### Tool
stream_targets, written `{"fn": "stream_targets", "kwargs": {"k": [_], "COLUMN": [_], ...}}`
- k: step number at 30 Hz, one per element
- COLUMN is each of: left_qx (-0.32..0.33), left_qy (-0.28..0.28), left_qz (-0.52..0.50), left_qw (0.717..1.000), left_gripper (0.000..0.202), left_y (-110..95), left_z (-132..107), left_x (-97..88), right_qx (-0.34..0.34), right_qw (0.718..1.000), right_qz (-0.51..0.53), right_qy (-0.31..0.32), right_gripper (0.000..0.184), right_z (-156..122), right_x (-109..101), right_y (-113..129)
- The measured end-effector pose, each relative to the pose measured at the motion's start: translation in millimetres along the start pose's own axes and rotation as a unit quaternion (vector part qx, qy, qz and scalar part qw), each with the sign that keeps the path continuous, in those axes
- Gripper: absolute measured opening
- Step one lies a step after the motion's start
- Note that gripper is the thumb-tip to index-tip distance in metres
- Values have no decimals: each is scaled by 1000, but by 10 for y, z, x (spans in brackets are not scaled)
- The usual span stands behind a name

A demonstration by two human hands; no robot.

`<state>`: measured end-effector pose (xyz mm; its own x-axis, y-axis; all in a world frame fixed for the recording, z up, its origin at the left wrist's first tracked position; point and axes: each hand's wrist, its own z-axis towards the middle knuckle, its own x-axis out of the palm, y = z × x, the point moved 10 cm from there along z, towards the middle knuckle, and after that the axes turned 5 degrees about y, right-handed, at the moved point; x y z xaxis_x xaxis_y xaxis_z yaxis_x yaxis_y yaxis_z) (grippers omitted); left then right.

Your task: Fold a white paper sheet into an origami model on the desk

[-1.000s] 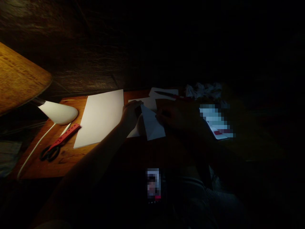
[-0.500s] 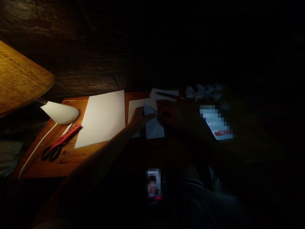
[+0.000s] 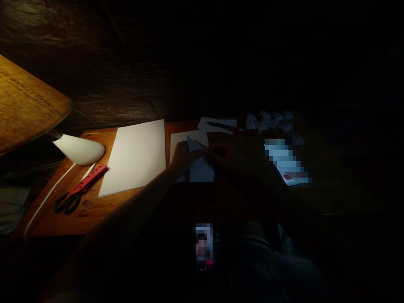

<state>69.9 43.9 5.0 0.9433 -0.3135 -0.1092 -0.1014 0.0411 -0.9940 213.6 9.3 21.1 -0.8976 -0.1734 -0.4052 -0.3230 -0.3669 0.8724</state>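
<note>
- Left hand (image 3: 186, 155): it is clenching the left side of the folded paper (image 3: 201, 170), with the arm coming in from the lower left.
- Right hand (image 3: 229, 158): it is lying in deep shadow, with its fingers (image 3: 214, 154) meeting the right side of the folded paper. Whether it is gripping or only touching the paper, I cannot tell.
- Folded paper: it is sitting between both hands, above the table's near edge, with a pointed flap (image 3: 193, 145) standing up beside the left hand. Its lower part is lying over a flat white sheet (image 3: 184, 143).
- Large white sheet (image 3: 134, 158): it is lying flat on the wooden table (image 3: 88, 214), just left of the left hand.
- Scissors (image 3: 67, 203): they are lying with a red strip (image 3: 88, 181) along them, left of the large white sheet and nearly touching its edge.
- Desk lamp (image 3: 78, 149): its white head is shining onto the table from the left, with a white cord (image 3: 47, 198) running toward the near edge.
- Knife (image 3: 221, 125): it is resting on a paper (image 3: 208, 124) behind the hands, and crumpled paper (image 3: 269, 121) is lying to its right.
</note>
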Motion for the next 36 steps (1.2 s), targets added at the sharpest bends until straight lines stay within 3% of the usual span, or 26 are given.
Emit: {"fn": "stream_targets", "kwargs": {"k": [5,12,19,27,31,36], "left_qx": [20,23,10,37,22,-5], "left_qy": [6,26,-31,-103,-97,-68], "left_qz": [0,-14,-98,-133,-120,-77], "left_qw": [1000,999,995,985,988,995], "left_gripper": [21,20,22,21,23,20], "left_y": [-40,-51,-13,-8,6,35], "left_z": [6,5,-9,49,32,2], "left_x": [6,55,-40,-332,-294,-121], "right_qx": [-22,-12,15,10,-2,-2], "right_qw": [999,999,999,998,996,997], "right_qz": [-2,6,24,38,68,51], "right_qy": [-30,-31,-35,-54,-59,-51], "right_gripper": [14,13,20,16,18,23], "right_z": [-13,-9,4,-1,13,23], "right_x": [-85,-96,-106,-231,-211,-131], "right_y": [129,104,113,-4,-13,68]}}
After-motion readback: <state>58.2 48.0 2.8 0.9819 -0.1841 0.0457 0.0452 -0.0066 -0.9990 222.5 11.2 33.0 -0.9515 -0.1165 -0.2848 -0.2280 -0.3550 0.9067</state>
